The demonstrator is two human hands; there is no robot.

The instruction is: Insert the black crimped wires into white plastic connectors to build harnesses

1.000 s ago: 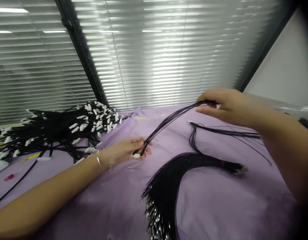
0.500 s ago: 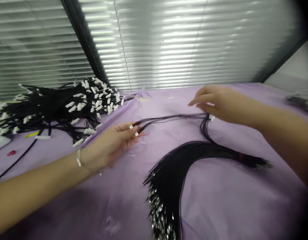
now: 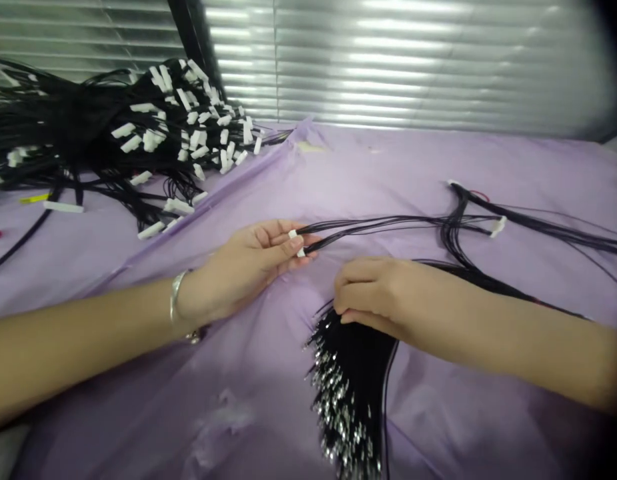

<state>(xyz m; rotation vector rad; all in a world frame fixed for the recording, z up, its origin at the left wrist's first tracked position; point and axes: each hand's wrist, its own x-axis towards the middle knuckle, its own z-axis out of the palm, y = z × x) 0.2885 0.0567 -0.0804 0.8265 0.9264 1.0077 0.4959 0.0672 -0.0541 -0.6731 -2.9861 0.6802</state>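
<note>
My left hand [image 3: 268,257] pinches two small white connectors [image 3: 301,252] between thumb and fingers. Thin black wires [image 3: 368,225] run from them to the right, toward another white connector [image 3: 498,227] lying on the cloth. Lower down, a thick bundle of loose black wires [image 3: 361,360] with shiny metal tips fans toward me. My right hand [image 3: 373,293] is at the upper left edge of this bundle, its fingers curled together on the wires. Exactly how many wires are between its fingertips is hidden.
A big heap of black cables with white connectors [image 3: 158,133] fills the back left. Purple cloth [image 3: 268,400] covers the table, with torn patches. More black wires [image 3: 553,230] stretch off to the right. Window blinds [image 3: 388,60] stand behind.
My right hand has come down and toward me from above the far wires to the loose wire bundle. My left hand still holds the connectors. The camera view has shifted.
</note>
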